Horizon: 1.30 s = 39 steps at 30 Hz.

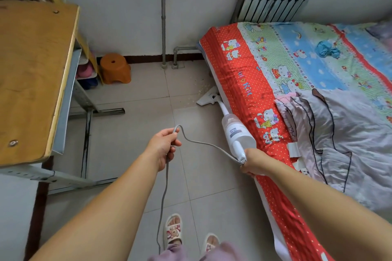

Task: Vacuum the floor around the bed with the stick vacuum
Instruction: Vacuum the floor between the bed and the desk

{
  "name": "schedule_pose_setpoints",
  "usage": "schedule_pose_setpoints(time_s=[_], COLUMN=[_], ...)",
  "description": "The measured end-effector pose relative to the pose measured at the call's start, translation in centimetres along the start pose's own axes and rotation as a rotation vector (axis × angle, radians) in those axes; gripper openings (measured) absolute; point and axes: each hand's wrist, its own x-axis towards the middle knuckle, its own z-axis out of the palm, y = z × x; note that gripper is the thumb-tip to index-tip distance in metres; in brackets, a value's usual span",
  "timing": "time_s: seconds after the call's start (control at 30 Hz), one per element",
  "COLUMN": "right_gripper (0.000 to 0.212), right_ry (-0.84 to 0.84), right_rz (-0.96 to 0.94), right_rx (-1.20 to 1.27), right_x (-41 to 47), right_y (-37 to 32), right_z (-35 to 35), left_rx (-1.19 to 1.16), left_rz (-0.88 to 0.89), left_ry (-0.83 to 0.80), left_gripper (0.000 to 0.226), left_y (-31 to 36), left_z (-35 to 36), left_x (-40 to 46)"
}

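**Head view: vacuum nose at the bed's foot, cord looped aside**

Head camera looks down on the stick vacuum (233,129), its flat white floor head (206,98) resting on pale tile just beside the bed (237,82), where a scatter of fine crumbs lies. The right hand (253,162) grips the handle, fingers curled round it. The left hand (164,144) pinches a loop of the grey cord (203,144) and holds it up, clear of the floor (137,125); the rest of the cord hangs toward the slippered feet (172,231).

Likely trouble: the slack cord by the feet could catch a slipper on a step forward, and the hanging red sheet edge could be drawn into the floor head if it runs too tight along the bed. Crumbs tucked against the pipe bases (169,65) at the wall may escape a straight pass.

Surfaces differ: glossy square tiles with thin grout lines, soft printed cotton, crumpled grey quilt (331,133), smooth hard plastic on the vacuum's rounded body, a worn wooden bench (31,70) on a grey metal frame, and a moulded orange stool (115,68).
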Motion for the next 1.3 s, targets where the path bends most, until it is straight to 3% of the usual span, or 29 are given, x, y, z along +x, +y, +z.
schedule_pose_setpoints(time_s=[0.13,0.6,0.9,1.03,1.3], right_gripper=[0.029,0.024,0.026,0.011,0.005], right_ry=[-0.015,-0.024,0.044,-0.029,-0.098], right_rz=[0.031,-0.016,-0.047,-0.047,-0.104], right_rx=[-0.137,-0.301,-0.086,0.003,0.048], right_x=[0.9,2.9,4.4,3.5,-1.1], right_y=[-0.7,-1.0,-0.5,0.3,2.0], right_z=[-0.7,-1.9,-4.1,-2.9,-0.9], left_rx=[-0.033,-0.074,-0.084,-0.077,-0.02], left_rz=[-0.005,0.006,0.004,0.01,0.05], left_ry=[0.022,0.088,0.142,0.134,0.084], left_gripper=[0.018,0.019,0.02,0.019,0.018], left_y=[0.0,1.1,1.3,1.5,2.0], left_z=[-1.2,-1.0,1.1,2.6,5.9], left_x=[0.2,0.9,1.1,0.9,0.1])
